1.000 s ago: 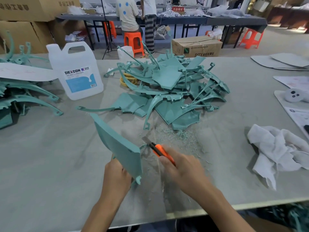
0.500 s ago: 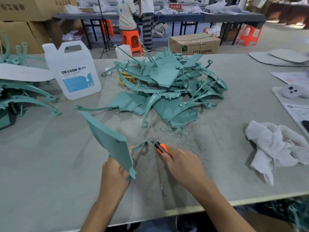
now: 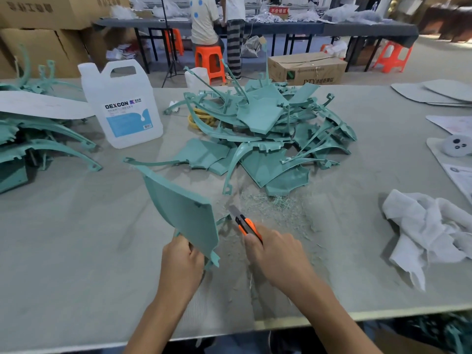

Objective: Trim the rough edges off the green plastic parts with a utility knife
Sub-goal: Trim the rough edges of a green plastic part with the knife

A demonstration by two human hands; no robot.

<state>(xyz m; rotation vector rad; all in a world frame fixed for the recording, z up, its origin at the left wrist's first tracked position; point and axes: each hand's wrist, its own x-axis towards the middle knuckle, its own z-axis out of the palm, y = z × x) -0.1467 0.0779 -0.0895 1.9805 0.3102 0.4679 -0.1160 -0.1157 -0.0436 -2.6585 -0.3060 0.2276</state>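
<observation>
Observer: Left hand [image 3: 182,261]?

Recorder: Fingers curled round the near bottom edge of a green panel [image 3: 182,210], thumb side towards the camera. Panel stands tilted on edge above the table [image 3: 76,251], its long thin tip pointing away and to the left.

Observer: Right hand [image 3: 278,254]?

Recorder: Wrapped tight round the handle of an orange utility knife [image 3: 246,224]. Only the knuckles show, so I cannot tell how the fingertips lie. Blade is out, pointing away, just beside the panel's right edge. A thin green tab sticks out there; I cannot tell whether blade and tab touch.

Observer: Other parts?

Recorder: Pile of green parts [image 3: 265,131] in a tangled heap mid-table, beyond the knife. More green parts [image 3: 38,139] at the left edge. Fine green shavings [image 3: 270,203] lie between the heap and the knife.

Observer: Anything else?

Recorder: White jug [image 3: 122,106] with a blue label, left of the heap. Crumpled white cloth [image 3: 429,231], well apart on the right.
</observation>
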